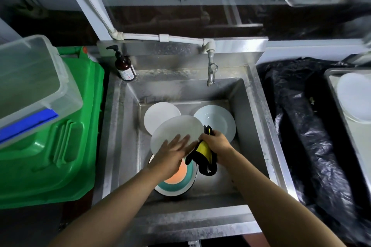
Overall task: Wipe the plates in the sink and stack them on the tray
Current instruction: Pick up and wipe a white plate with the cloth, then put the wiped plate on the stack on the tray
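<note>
Several plates lie in the steel sink (128, 146). My left hand (172, 152) rests with straight fingers on a tilted white plate (178, 128) in the middle. My right hand (215, 143) grips a yellow and black cloth (204, 156) at that plate's right edge. Behind it lies another white plate (158, 114), and a pale blue plate (216, 120) sits at the right. An orange and teal plate (180, 178) lies underneath, near the front. On the metal tray (331, 84) at the far right rests a stack of white plates (355, 98).
A tap (211, 72) hangs over the sink's back wall. A brown pump bottle (124, 66) stands at the back left corner. A green bin (60, 136) with a clear plastic box (30, 86) on it is at the left. Black plastic sheeting (301, 126) covers the counter at the right.
</note>
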A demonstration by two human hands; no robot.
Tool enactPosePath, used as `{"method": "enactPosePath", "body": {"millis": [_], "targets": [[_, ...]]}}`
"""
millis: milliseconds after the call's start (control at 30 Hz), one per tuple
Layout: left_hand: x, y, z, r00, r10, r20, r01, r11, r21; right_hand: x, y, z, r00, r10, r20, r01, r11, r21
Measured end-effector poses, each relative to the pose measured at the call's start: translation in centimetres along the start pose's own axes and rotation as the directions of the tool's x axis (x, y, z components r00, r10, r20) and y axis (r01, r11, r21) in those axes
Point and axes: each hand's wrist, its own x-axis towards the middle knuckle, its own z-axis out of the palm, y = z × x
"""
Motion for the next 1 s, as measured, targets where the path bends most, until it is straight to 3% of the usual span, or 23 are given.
{"method": "enactPosePath", "body": {"millis": [267,400,533,733,1000], "targets": [[1.9,1.4,-2.8,0.996,0.040,0.080,-0.052,0.988,0.146,-2.2,-0.6,-5.8,0.961,-0.003,-0.277,-0.003,1.000,-0.024],[4.6,4.5,-4.9,0.995,0.086,0.045,-0.093,0.977,0.194,-3.9,-1.2,-12.3,0.929,0.015,-0.369,0.040,0.989,0.140],[8.5,9.9,-6.7,0.990,0.138,0.021,-0.139,0.952,0.274,-7.0,-2.5,-19.9,0.878,0.016,-0.479,0.147,0.943,0.300],[14.8,20.3,-8.0,0.983,0.185,-0.021,-0.178,0.967,0.181,-8.7,-1.9,-33.0,0.788,0.088,-0.610,0.199,0.901,0.387],[23.2,32.7,-5.5,0.984,0.170,0.062,-0.179,0.960,0.217,-7.6,1.4,-48.9,0.762,0.191,-0.619,0.247,0.798,0.549]]}}
